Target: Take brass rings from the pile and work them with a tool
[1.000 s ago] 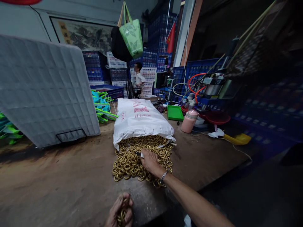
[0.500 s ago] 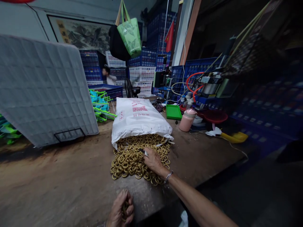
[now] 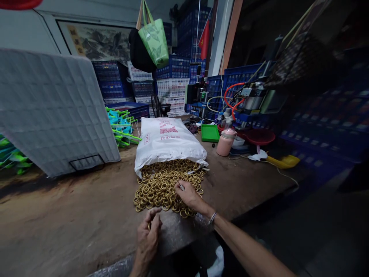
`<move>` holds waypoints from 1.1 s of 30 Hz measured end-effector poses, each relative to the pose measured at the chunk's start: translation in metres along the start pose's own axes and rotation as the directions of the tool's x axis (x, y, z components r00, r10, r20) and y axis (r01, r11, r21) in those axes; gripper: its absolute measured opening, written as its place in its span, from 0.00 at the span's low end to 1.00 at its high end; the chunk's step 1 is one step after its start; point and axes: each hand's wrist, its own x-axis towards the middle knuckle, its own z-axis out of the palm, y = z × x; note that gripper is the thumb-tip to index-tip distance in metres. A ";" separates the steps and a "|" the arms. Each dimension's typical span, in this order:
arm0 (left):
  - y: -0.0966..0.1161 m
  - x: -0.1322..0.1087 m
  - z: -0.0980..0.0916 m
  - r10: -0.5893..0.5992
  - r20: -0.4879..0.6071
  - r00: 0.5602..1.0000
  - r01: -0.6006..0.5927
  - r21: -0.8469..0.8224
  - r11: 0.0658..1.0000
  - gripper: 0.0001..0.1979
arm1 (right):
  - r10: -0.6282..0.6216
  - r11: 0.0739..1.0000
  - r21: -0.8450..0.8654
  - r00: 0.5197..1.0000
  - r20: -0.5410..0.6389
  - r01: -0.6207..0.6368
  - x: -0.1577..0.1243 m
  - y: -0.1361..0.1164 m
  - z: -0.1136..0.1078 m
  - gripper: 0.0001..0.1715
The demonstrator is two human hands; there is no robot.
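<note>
A heap of brass-coloured rings [image 3: 161, 188] spills onto the table from the mouth of a white woven sack [image 3: 171, 140] with red print. My left hand [image 3: 148, 234] is at the near edge of the heap, its fingers curled with a ring showing between them; whether more are inside is hidden. Over the right side of the heap, my right hand [image 3: 190, 197] is closed in a pinch. A small, slim silvery tool [image 3: 182, 187] shows at its fingertips, mostly covered by the hand. A bracelet circles that wrist.
A quilted grey panel [image 3: 57, 111] stands at the left beside bright green and blue pieces [image 3: 122, 129]. Behind the sack are a green tray [image 3: 210, 133] and a pink bottle [image 3: 225, 143]. A yellow scoop [image 3: 284, 161] lies near the right table edge.
My left hand has moved up to the heap and its fingers have loosened, with fewer rings showing. My right hand has stayed over the rings, its fingers turned. A person in the background has gone from view.
</note>
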 end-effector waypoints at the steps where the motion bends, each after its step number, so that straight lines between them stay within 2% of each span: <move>1: 0.003 0.001 0.001 0.094 -0.014 0.995 -0.094 0.039 0.995 0.15 | 0.038 0.997 0.067 0.997 0.061 -0.042 -0.005 -0.003 -0.001 0.06; 3: 0.009 0.001 0.003 0.230 -0.005 0.973 -0.228 0.091 0.969 0.15 | 0.092 0.977 0.172 0.979 0.180 -0.123 -0.016 -0.007 -0.001 0.05; 5: 0.016 -0.001 0.004 0.278 0.036 0.960 -0.280 0.108 0.954 0.15 | 0.122 0.948 0.251 0.953 0.278 -0.194 -0.027 -0.009 -0.001 0.04; 11: 0.017 -0.006 0.001 0.229 0.237 0.944 -0.249 0.061 0.967 0.12 | 0.203 0.863 0.333 0.863 0.462 -0.381 -0.048 -0.011 0.008 0.04; 15: 0.007 -0.009 -0.004 0.242 0.239 0.941 -0.271 0.100 0.957 0.11 | 0.221 0.801 0.378 0.817 0.532 -0.464 -0.052 -0.016 0.013 0.05; 18: 0.005 -0.012 -0.006 0.234 0.160 0.959 -0.260 0.169 0.951 0.07 | 0.223 0.801 0.388 0.829 0.512 -0.455 -0.054 -0.018 0.015 0.09; 21: 0.010 -0.017 -0.004 0.207 0.141 0.968 -0.233 0.195 0.953 0.05 | 0.173 0.881 0.342 0.897 0.407 -0.325 -0.056 -0.017 0.020 0.11; 24: 0.018 -0.022 0.000 0.122 0.160 0.979 -0.146 0.141 0.979 0.08 | 0.094 0.954 0.239 0.938 0.334 -0.181 -0.058 -0.017 0.025 0.11; 26: 0.019 -0.023 0.002 -0.026 0.167 0.986 0.011 0.090 0.996 0.11 | 0.088 0.971 0.183 0.946 0.311 -0.150 -0.058 -0.018 0.028 0.12; 29: 0.014 -0.025 0.002 -0.255 0.220 0.942 0.253 0.040 0.967 0.16 | 0.093 0.982 0.129 0.950 0.298 -0.137 -0.059 -0.020 0.030 0.11; 31: 0.010 -0.025 0.001 -0.299 0.256 0.919 0.310 -0.006 0.951 0.17 | 0.083 0.985 0.118 0.948 0.308 -0.125 -0.059 -0.021 0.031 0.10; 33: 0.007 -0.025 0.000 -0.300 0.267 0.916 0.331 -0.078 0.940 0.16 | 0.078 0.983 0.132 0.943 0.322 -0.126 -0.059 -0.021 0.031 0.10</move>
